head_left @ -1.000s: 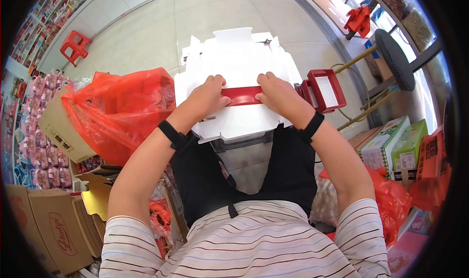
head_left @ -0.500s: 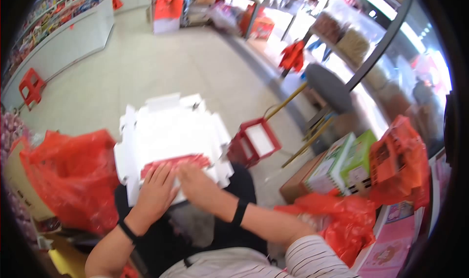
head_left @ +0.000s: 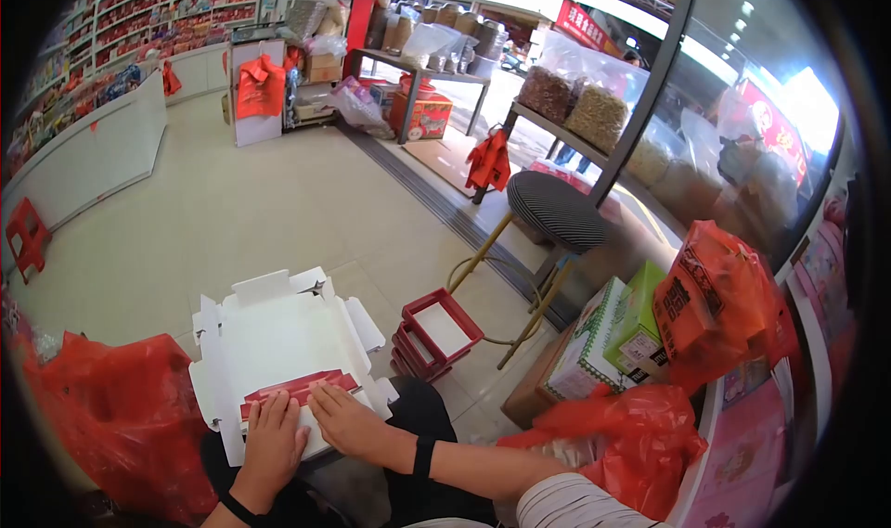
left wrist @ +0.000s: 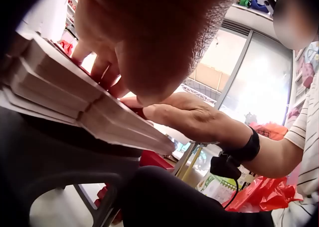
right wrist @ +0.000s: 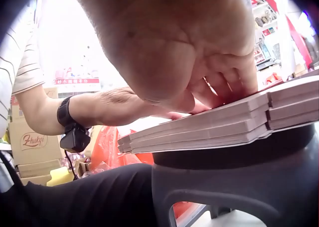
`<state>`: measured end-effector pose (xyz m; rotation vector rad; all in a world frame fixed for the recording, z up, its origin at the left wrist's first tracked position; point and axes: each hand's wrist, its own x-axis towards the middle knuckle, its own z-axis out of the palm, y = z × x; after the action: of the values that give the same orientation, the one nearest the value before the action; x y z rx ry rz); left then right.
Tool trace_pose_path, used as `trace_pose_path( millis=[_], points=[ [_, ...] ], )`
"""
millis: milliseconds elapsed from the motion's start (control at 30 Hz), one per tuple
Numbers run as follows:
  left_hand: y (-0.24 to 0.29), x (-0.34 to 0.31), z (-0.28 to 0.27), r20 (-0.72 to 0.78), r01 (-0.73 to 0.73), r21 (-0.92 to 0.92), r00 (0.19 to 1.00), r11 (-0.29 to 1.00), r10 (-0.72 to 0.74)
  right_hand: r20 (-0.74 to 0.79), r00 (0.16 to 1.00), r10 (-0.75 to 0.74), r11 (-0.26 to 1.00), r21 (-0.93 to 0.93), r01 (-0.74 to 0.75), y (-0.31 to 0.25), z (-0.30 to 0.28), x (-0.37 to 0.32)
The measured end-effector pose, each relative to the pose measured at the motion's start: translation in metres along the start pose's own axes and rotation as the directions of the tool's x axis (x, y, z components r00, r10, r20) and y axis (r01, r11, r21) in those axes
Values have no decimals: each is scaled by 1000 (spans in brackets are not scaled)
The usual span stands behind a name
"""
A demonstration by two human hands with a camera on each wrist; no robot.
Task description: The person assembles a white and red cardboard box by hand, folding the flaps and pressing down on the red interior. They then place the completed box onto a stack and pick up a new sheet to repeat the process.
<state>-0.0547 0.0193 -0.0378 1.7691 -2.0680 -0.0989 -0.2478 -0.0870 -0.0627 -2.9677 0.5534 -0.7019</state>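
Both hands are down on the top white box blank [head_left: 278,333], at its near edge by the person's lap. Left hand [head_left: 272,440] and right hand [head_left: 345,419] lie side by side, fingers out fairly flat and not wrapped round anything. They are open and pressing the red flap [head_left: 299,385] onto the white face. Nothing is gripped.

The blank is the top sheet of a loose stack [right wrist: 209,124] of like blanks on a grey stool [right wrist: 239,187] between the knees. The wrist views show the stack reaching past the seat rim.

Risks as I see them:
- The load sits at the edge of an unclamped stack. A harder push could tilt it or slide it off the seat.
- It's bare card on card, so the top sheet could skid over the ones below and the crease would land crooked.
- The flap is only pressed, not locked. If either hand lifts, it likely springs up.
- Red trays [head_left: 438,331] stand on the floor [head_left: 232,222] just beside the stool, with a red bag [head_left: 111,417] on the other side. A slipped stack would land among those.
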Motion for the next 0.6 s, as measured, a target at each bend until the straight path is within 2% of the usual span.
trace_pose_path(
  millis=[100,133,233,267,333,367,400,433,467,500,533,567,600],
  points=[
    [-14,-14,-11,-17,48,70,999,996,-47,13,997,78,997,-7,-78,6,-6,-10],
    [-21,-16,-13,-47,43,25,998,999,-42,-1,998,63,998,-18,-63,7,-10,-11],
    [-19,-7,-28,4,117,-94,993,989,-117,66,996,58,996,-76,-53,5,-11,-4],
    [-17,-2,-28,-65,109,-44,992,993,-112,40,996,75,997,-15,-75,6,-15,0],
    [-14,12,-22,-192,100,54,977,993,-88,90,991,101,985,133,-113,15,-19,5],
    [-10,18,-24,-203,114,12,973,993,-109,124,986,112,968,208,-137,20,-20,6],
    [-7,22,-27,-207,135,-33,968,990,-139,37,992,117,954,272,-122,26,-21,5],
    [-6,23,-29,-204,166,-82,962,983,-179,-151,984,98,959,278,-53,22,-49,5],
    [-10,22,-31,-144,237,-109,957,965,-251,-225,966,128,955,292,-58,25,-62,4],
    [-6,21,-35,-165,271,-124,943,955,-289,-261,954,150,966,245,-84,32,-76,3],
    [-8,18,-35,-211,263,-152,933,953,-291,-304,921,243,949,272,-160,35,-94,1],
    [-12,14,-35,-215,287,-240,916,928,-339,-316,911,266,955,219,-203,46,-100,-4],
    [-12,14,-39,-174,326,-376,895,867,-411,-334,878,344,929,255,-267,55,-100,-9]
  ],
)
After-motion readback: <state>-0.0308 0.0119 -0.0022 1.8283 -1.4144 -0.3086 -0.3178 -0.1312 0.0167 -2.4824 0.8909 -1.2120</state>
